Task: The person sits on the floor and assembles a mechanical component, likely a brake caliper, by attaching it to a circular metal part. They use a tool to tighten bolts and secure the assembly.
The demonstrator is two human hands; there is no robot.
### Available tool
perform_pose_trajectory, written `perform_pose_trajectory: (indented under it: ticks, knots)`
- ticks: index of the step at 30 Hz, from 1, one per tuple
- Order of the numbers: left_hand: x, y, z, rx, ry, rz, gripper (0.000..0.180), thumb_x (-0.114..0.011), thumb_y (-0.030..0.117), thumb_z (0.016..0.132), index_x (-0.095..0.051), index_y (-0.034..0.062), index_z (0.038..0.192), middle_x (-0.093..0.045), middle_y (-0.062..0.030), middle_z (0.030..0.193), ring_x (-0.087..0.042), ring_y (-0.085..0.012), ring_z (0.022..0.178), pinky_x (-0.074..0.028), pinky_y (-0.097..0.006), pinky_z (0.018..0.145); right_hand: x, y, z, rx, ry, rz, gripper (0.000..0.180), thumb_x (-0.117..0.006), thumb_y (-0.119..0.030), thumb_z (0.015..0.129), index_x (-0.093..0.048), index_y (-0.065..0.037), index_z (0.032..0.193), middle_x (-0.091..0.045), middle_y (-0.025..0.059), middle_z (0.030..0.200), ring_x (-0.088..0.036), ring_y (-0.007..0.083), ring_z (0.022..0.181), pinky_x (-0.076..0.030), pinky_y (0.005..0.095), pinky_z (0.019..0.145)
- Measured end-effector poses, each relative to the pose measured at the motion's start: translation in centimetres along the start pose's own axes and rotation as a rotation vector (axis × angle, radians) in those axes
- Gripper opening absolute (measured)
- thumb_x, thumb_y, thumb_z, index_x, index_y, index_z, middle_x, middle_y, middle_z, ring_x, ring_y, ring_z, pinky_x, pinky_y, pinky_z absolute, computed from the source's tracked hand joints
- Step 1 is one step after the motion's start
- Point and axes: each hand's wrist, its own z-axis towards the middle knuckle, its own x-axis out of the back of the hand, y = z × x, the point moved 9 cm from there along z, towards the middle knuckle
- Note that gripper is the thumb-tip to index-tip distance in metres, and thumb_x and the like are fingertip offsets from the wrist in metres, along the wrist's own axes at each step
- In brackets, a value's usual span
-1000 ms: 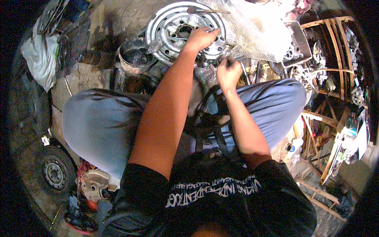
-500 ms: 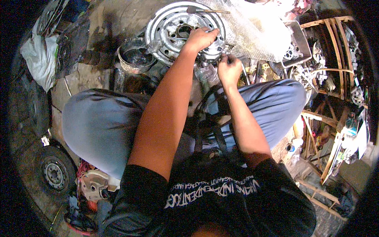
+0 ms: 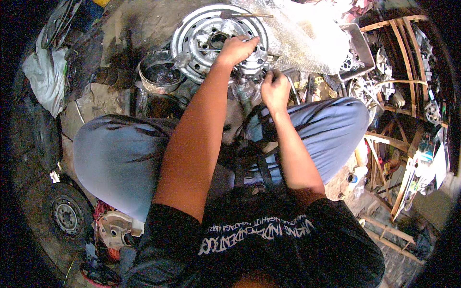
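Note:
A silver steel wheel rim (image 3: 188, 32) lies flat in front of me. My left hand (image 3: 238, 51) reaches over it, its fingers curled around the top of a round silver metal part (image 3: 251, 65) at the rim's near right. Just to the right and nearer me, my right hand (image 3: 275, 89) is closed beside that part's lower edge. What its fingers hold is hidden. Across the far side of the rim lies a paintbrush (image 3: 246, 15) with a wooden handle.
A round tub (image 3: 160, 79) with dark contents stands left of the rim. Bubble wrap (image 3: 293, 48) spreads at the right, next to a grey tray (image 3: 362, 57) of metal parts. Wooden frames (image 3: 410, 57) stand far right. A tyred wheel (image 3: 67, 215) lies lower left.
The whole view has shifted slightly, with the rim a little lower and further left. Both hands keep nearly the same places at the metal part.

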Motion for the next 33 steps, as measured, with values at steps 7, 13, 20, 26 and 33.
perform_pose_trajectory:
  ticks: [7,13,20,26,33]
  knots:
    - [-0.5,-0.7,0.1,0.053,-0.026,-0.072,0.08,-0.062,0.06,0.084,-0.062,-0.0055,0.131,-0.06,-0.0302,0.134,-0.056,-0.0401,0.13,-0.041,-0.04,0.111,-0.2,-0.9,0.8,0.014,-0.152,-0.172,0.023,-0.06,-0.017,0.09,-0.074,-0.001,0.098,-0.069,0.03,0.089,-0.069,0.0464,0.088,-0.054,0.0527,0.08]
    - [-0.8,-1.4,1.2,0.036,-0.072,-0.019,0.084,-0.063,0.061,0.084,-0.059,-0.0071,0.134,-0.06,-0.0304,0.133,-0.056,-0.0389,0.13,-0.041,-0.038,0.111,-0.5,0.1,2.1,0.012,-0.133,-0.246,0.026,-0.062,-0.023,0.09,-0.076,-0.003,0.099,-0.07,0.0302,0.089,-0.069,0.0459,0.089,-0.054,0.0542,0.083]
    - [-0.3,-0.8,0.8,0.026,-0.032,-0.004,0.082,-0.063,0.06,0.085,-0.059,-0.0063,0.134,-0.058,-0.0302,0.137,-0.055,-0.0386,0.132,-0.04,-0.038,0.112,-0.7,-0.5,2.3,0.086,-0.169,-0.288,0.026,-0.061,-0.022,0.089,-0.074,-0.001,0.098,-0.07,0.0297,0.087,-0.069,0.0463,0.087,-0.055,0.0548,0.08]
    - [-0.4,-1.0,0.8,0.045,-0.051,-0.007,0.083,-0.061,0.061,0.085,-0.059,-0.0051,0.135,-0.057,-0.0305,0.137,-0.054,-0.0398,0.132,-0.04,-0.039,0.113,-0.5,-1.2,1.7,0.038,-0.247,-0.34,0.028,-0.065,-0.027,0.086,-0.075,-0.001,0.092,-0.07,0.0303,0.089,-0.07,0.0468,0.087,-0.055,0.0544,0.082]
    - [-0.5,-1.6,1.1,0.03,-0.035,0.006,0.083,-0.061,0.062,0.086,-0.059,-0.0037,0.136,-0.058,-0.03,0.136,-0.055,-0.0405,0.131,-0.04,-0.04,0.112,3.8,-1.4,6.1,0.166,-0.253,-0.402,0.024,-0.06,-0.023,0.09,-0.073,-0.002,0.093,-0.069,0.0292,0.09,-0.069,0.0449,0.091,-0.054,0.0553,0.084]
